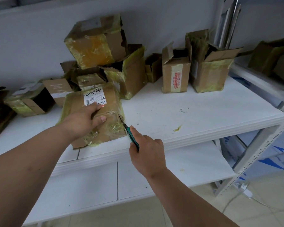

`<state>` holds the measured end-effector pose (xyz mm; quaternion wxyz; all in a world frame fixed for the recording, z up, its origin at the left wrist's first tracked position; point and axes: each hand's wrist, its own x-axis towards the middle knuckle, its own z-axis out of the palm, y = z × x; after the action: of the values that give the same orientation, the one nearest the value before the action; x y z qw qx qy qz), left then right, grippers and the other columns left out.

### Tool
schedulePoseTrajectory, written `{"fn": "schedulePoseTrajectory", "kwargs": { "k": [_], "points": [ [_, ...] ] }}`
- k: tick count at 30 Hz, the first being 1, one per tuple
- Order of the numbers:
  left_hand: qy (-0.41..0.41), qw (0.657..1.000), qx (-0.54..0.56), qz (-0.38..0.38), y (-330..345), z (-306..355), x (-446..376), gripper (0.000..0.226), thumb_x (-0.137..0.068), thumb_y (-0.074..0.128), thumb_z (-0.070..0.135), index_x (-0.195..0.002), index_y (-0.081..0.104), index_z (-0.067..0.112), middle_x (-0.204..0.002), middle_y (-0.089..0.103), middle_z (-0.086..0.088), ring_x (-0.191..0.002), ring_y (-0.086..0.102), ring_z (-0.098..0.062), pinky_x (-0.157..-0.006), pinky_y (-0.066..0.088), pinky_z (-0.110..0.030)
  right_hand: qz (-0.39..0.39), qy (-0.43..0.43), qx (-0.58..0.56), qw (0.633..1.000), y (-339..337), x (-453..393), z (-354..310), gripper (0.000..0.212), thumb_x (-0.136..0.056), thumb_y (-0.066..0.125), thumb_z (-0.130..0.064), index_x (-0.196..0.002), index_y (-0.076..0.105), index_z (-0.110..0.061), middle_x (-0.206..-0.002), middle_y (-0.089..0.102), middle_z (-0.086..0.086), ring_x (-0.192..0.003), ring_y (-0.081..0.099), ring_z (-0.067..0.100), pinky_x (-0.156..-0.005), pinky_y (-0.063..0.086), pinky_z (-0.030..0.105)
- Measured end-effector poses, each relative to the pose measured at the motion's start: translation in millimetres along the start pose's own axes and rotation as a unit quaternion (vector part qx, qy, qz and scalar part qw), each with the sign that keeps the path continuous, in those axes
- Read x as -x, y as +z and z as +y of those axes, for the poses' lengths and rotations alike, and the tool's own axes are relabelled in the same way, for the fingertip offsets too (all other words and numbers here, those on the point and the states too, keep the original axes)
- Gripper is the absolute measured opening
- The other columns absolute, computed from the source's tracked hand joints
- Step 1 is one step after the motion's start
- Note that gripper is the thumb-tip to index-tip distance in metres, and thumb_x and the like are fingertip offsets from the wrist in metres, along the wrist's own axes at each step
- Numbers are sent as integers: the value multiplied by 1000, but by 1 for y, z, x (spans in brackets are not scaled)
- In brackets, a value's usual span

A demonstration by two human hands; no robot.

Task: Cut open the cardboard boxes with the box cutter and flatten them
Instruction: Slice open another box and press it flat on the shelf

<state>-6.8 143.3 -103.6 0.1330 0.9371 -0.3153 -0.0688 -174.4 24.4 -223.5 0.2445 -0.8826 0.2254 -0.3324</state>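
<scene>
A taped brown cardboard box with a white shipping label lies near the front edge of the white shelf. My left hand rests flat on top of it, fingers spread over the label's lower edge. My right hand grips a green box cutter. Its blade tip touches the box's near right corner, where the tape looks torn.
Several more taped boxes stand behind: a stack at the back centre, two opened boxes at the right, others at the far left. A lower shelf lies below. Metal shelf posts rise at the right.
</scene>
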Motion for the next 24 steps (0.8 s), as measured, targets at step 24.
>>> {"fn": "schedulePoseTrajectory", "kwargs": {
  "k": [24],
  "points": [
    [-6, 1000, -8, 6, 0, 1, -4, 58, -94, 55, 51, -145, 41, 30, -148, 44, -2, -128, 47, -26, -100, 40, -36, -130, -36, 104, 985, -19, -1, -20, 59, -92, 40, -27, -151, 36, -19, -57, 38, -6, -56, 43, 21, -80, 31, 36]
  ]
}}
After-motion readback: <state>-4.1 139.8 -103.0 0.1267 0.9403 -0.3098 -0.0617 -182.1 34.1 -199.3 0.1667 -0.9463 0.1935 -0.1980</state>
